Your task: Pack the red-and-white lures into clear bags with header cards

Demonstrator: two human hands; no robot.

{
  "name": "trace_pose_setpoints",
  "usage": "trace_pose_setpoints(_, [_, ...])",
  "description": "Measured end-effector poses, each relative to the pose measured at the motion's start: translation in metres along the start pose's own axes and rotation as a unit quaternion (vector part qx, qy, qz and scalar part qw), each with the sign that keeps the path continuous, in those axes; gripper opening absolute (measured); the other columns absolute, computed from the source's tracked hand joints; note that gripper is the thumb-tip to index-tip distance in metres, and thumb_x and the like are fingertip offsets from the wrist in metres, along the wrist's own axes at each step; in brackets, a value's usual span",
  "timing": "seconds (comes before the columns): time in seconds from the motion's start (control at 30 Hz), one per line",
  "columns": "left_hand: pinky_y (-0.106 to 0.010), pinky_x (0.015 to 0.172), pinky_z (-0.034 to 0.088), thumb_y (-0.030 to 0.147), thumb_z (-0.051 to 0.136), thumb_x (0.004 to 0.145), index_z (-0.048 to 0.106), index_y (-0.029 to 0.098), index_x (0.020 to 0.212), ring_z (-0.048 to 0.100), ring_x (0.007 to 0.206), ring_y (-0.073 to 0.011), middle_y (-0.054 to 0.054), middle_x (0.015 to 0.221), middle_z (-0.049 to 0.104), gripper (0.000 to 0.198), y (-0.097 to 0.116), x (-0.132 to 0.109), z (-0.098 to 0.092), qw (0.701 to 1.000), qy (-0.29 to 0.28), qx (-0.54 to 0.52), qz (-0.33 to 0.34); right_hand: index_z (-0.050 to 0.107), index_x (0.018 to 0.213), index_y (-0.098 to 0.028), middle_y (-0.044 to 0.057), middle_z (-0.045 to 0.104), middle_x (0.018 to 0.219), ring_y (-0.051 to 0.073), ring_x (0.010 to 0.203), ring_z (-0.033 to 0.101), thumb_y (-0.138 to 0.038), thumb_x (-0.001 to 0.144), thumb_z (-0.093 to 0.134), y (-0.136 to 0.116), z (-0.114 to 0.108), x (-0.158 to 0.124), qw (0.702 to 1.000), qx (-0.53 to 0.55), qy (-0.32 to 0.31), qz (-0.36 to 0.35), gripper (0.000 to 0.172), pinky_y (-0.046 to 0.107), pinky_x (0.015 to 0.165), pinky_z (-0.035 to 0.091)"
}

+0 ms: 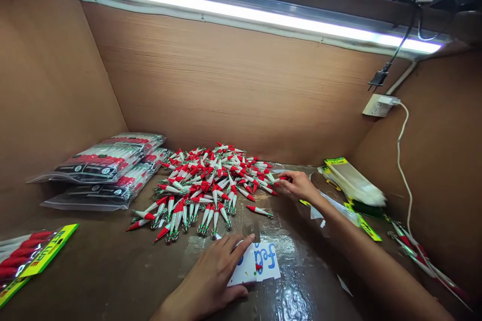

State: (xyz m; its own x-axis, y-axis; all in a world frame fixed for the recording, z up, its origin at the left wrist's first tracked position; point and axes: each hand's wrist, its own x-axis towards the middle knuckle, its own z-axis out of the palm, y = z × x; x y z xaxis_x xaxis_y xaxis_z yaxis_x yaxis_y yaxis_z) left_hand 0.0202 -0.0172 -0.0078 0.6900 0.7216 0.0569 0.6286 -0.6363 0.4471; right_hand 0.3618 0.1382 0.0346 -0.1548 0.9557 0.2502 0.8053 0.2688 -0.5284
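A heap of red-and-white squid jigs (211, 175) with crowns of hooks lies at the middle back of the table. At the heap's right edge, my right hand (299, 184) is closed, its fingertips pinching the red end of a squid jig (281, 179). My left hand (222, 266) rests flat on the tabletop with its fingers stretched out. It partly covers a white paper label (269, 261) with blue handwriting. One loose squid jig (259, 211) lies between my two hands.
Stacked clear bags of jigs (109, 160) stand at left, above a yellow-edged pack (33, 256). At right are clear sleeves (354, 180), loose jigs (417, 251) and a white cord (401, 155). Wooden walls (226, 85) enclose the table under a tube light (241, 12).
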Motion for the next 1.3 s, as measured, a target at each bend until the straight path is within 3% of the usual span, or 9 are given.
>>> trace_pose_setpoints(0.1, [-0.049, 0.111, 0.041, 0.04, 0.082, 0.076, 0.018, 0.041, 0.157, 0.048, 0.133, -0.0318, -0.005, 0.152, 0.045, 0.103, 0.003, 0.001, -0.002, 1.0, -0.005, -0.001, -0.001, 0.077, 0.097, -0.018, 0.004, 0.075, 0.079, 0.018, 0.067, 0.062, -0.047, 0.083, 0.065, 0.02, 0.0, -0.001, 0.991, 0.128, -0.029, 0.036, 0.035, 0.026, 0.062, 0.043])
trace_pose_setpoints(0.2, [-0.049, 0.111, 0.04, 0.039, 0.083, 0.075, 0.017, 0.042, 0.157, 0.047, 0.134, -0.032, -0.005, 0.153, 0.044, 0.105, 0.003, 0.0, -0.001, 1.0, -0.001, 0.003, -0.002, 0.075, 0.098, -0.014, 0.004, 0.073, 0.073, 0.013, 0.052, 0.055, -0.05, 0.081, 0.067, 0.035, 0.011, 0.003, 0.961, 0.256, -0.043, 0.091, 0.041, 0.023, 0.048, 0.038])
trace_pose_setpoints(0.37, [-0.047, 0.111, 0.041, 0.042, 0.085, 0.073, 0.016, 0.042, 0.157, 0.047, 0.133, -0.0306, -0.004, 0.152, 0.045, 0.108, -0.001, 0.0, 0.003, 1.0, 0.002, -0.002, 0.004, 0.074, 0.094, -0.015, 0.008, 0.076, 0.079, 0.011, 0.054, 0.061, -0.03, 0.079, 0.077, 0.035, 0.035, 0.019, 0.892, 0.423, -0.05, 0.151, 0.022, 0.019, 0.045, 0.045])
trace_pose_setpoints(0.5, [-0.048, 0.112, 0.04, 0.041, 0.085, 0.073, 0.015, 0.043, 0.157, 0.047, 0.134, -0.0305, -0.003, 0.152, 0.045, 0.109, -0.001, 0.0, 0.004, 1.0, 0.003, -0.003, -0.001, 0.069, 0.092, -0.015, 0.008, 0.076, 0.083, 0.009, 0.053, 0.062, -0.02, 0.083, 0.074, 0.023, 0.04, 0.021, 0.838, 0.513, -0.048, 0.179, 0.011, 0.015, 0.045, 0.05])
trace_pose_setpoints(0.6, [-0.049, 0.114, 0.038, 0.042, 0.086, 0.071, 0.013, 0.043, 0.158, 0.043, 0.137, -0.0315, -0.004, 0.156, 0.04, 0.113, -0.002, -0.001, 0.005, 1.0, 0.006, -0.008, -0.003, 0.068, 0.094, -0.015, 0.007, 0.076, 0.085, 0.009, 0.054, 0.064, -0.021, 0.087, 0.072, 0.016, 0.035, 0.003, 0.809, 0.553, -0.054, 0.194, 0.011, 0.014, 0.047, 0.053])
trace_pose_setpoints(0.73, [-0.052, 0.116, 0.035, 0.045, 0.086, 0.07, 0.012, 0.042, 0.158, 0.039, 0.141, -0.0339, -0.006, 0.159, 0.035, 0.116, -0.005, -0.003, 0.002, 1.0, 0.005, -0.01, -0.004, 0.068, 0.094, -0.015, 0.005, 0.075, 0.083, 0.006, 0.05, 0.061, -0.03, 0.087, 0.074, 0.012, 0.027, -0.044, 0.789, 0.569, -0.058, 0.223, 0.017, 0.013, 0.043, 0.05])
trace_pose_setpoints(0.83, [-0.052, 0.112, 0.039, 0.045, 0.084, 0.071, 0.014, 0.042, 0.158, 0.042, 0.138, -0.0348, -0.007, 0.155, 0.04, 0.111, -0.007, -0.005, -0.004, 1.0, 0.011, -0.007, -0.02, 0.068, 0.084, -0.015, 0.003, 0.073, 0.074, 0.005, 0.045, 0.055, -0.043, 0.083, 0.078, 0.008, 0.027, -0.085, 0.8, 0.547, -0.052, 0.24, 0.03, 0.013, 0.038, 0.041])
trace_pose_setpoints(1.0, [-0.05, 0.107, 0.044, 0.041, 0.08, 0.076, 0.023, 0.041, 0.156, 0.049, 0.13, -0.0334, -0.006, 0.147, 0.048, 0.099, -0.008, -0.004, -0.011, 0.999, 0.016, 0.004, -0.044, 0.068, 0.076, -0.014, 0.002, 0.07, 0.066, 0.006, 0.045, 0.052, -0.059, 0.083, 0.071, -0.005, 0.033, -0.136, 0.868, 0.44, -0.061, 0.223, 0.045, 0.015, 0.04, 0.034])
trace_pose_setpoints(1.3, [-0.047, 0.106, 0.044, 0.041, 0.077, 0.08, 0.025, 0.038, 0.156, 0.05, 0.126, -0.031, -0.006, 0.144, 0.05, 0.092, -0.006, -0.001, -0.01, 0.999, 0.015, 0.022, -0.026, 0.077, 0.086, -0.012, 0.002, 0.066, 0.054, 0.006, 0.034, 0.033, -0.066, 0.089, 0.058, -0.024, 0.041, -0.156, 0.903, 0.363, -0.105, 0.205, 0.057, 0.021, 0.037, 0.017])
